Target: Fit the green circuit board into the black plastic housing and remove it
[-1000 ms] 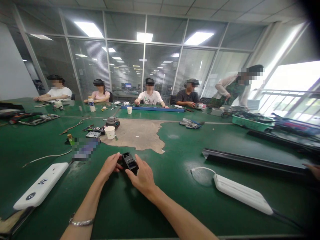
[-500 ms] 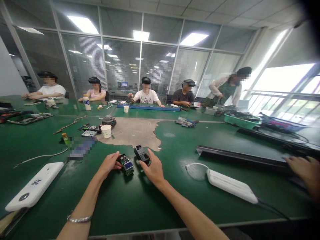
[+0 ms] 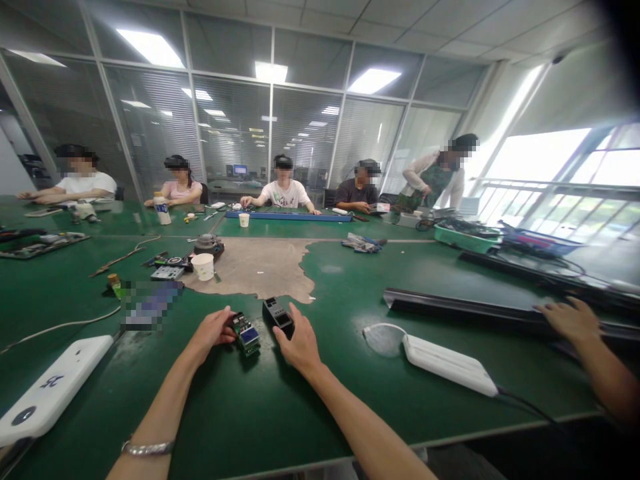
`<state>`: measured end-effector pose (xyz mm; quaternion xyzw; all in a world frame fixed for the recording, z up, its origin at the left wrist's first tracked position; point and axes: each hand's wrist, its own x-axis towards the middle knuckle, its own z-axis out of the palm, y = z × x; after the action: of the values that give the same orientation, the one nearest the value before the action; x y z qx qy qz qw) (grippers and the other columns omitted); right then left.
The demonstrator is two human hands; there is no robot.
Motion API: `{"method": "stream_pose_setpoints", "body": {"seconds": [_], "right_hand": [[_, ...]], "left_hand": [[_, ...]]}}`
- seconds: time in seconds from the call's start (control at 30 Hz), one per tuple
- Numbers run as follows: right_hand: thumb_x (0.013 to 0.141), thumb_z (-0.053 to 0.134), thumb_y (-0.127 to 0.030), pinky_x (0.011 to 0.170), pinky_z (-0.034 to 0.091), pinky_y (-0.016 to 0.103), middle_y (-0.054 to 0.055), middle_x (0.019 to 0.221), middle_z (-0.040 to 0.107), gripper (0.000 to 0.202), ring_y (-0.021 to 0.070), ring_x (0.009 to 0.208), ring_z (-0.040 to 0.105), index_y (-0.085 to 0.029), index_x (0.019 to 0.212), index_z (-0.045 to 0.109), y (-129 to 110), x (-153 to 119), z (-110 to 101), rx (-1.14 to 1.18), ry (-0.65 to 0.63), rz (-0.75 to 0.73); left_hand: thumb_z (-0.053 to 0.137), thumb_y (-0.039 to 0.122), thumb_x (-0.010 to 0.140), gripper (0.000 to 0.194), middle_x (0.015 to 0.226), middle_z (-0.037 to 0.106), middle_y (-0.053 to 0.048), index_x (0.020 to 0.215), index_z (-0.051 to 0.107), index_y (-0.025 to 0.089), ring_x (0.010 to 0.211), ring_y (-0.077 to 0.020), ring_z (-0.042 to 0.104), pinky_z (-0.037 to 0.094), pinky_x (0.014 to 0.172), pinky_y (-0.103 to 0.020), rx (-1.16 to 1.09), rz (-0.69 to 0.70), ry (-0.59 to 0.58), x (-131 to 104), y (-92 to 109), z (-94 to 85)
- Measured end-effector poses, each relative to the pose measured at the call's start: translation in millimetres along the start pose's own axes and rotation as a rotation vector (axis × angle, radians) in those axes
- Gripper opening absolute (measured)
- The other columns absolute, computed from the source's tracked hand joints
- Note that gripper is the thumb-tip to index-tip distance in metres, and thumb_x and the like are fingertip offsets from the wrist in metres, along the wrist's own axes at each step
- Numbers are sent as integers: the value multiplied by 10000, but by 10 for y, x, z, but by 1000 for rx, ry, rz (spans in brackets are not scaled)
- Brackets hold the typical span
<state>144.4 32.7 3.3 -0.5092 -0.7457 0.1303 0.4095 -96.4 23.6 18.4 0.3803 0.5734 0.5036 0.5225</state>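
My left hand (image 3: 214, 331) is closed on a small circuit board module (image 3: 247, 335) with a blue display, pinching its left edge just above the green table. To the right, a black plastic casing (image 3: 278, 316) with rectangular openings is tilted in my right hand (image 3: 301, 341). The right thumb lies at the casing's near end and the fingers are along its right side, partly hidden. A narrow gap separates the board from the casing.
White power strips (image 3: 57, 387) (image 3: 450, 363) lie left and right. A long black channel bar (image 3: 460, 311) is under another person's hand (image 3: 573, 323) at right. Beyond stand a paper cup (image 3: 203, 267), gloves (image 3: 363, 243) and a green basket (image 3: 467, 238). Several people sit across the table (image 3: 350, 407).
The view has turned slightly right, so things appear farther left. My hands keep the board and casing close together. The other person's hand at right has come farther into view.
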Motion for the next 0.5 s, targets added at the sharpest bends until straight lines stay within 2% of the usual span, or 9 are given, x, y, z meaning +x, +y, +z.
{"method": "stream_pose_setpoints", "body": {"seconds": [0.1,0.33,0.5], "right_hand": [[794,592,-364,946,412,392,132,1159,603,660,251,1069,560,-118,1370,384,13,29,1,52,10,12],[824,563,-408,900,463,379,112,1127,634,660,229,1014,610,-143,1390,351,-34,29,-63,223,33,27],[814,581,-385,844,498,349,105,1114,643,654,215,944,636,-162,1387,357,-248,-17,-166,318,-18,-1]], "left_hand": [[570,470,840,408,816,688,-111,1005,629,102,564,-121,641,540,497,-211,-16,-3,-17,18,-5,-20],[582,468,834,395,808,679,-111,959,630,97,569,-118,636,551,532,-230,-100,-21,-64,23,-21,-64],[587,457,833,376,829,673,-107,957,629,104,586,-117,634,557,565,-243,-106,13,-73,15,-30,-71]]}}
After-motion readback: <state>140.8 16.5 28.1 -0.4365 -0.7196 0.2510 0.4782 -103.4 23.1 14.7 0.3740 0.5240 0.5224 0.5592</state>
